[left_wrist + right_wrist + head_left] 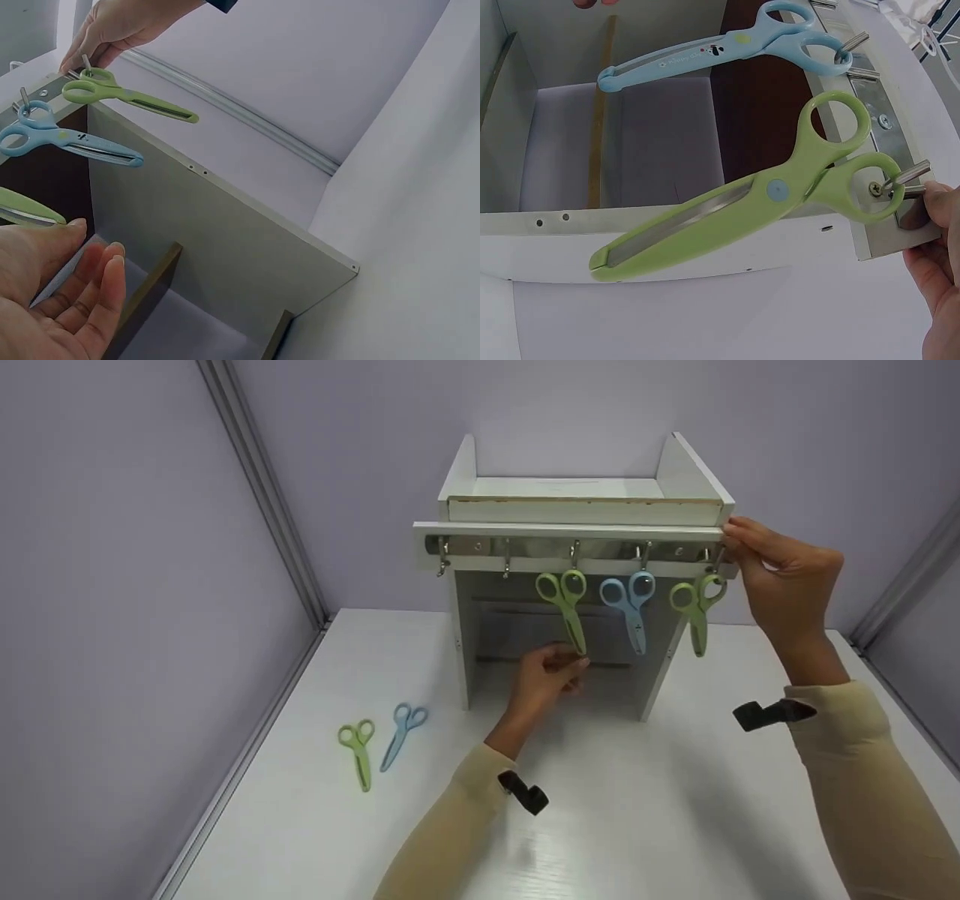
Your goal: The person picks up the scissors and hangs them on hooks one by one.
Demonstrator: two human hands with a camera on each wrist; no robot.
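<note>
Left hand hides scissor tip

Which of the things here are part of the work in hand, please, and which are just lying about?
In hand:
left hand, at the tip of the hanging green scissors
right hand, on the hook rail end
blue scissors and right green scissors, hung
white rack

Lying about:
green pair and blue pair on the table

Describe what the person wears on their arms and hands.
Both arms wear long, close-fitting beige sleeves, left sleeve and right sleeve. A black strap with a small black mount sits at each wrist, left and right. The left hand and right hand are bare, ungloved.
</note>
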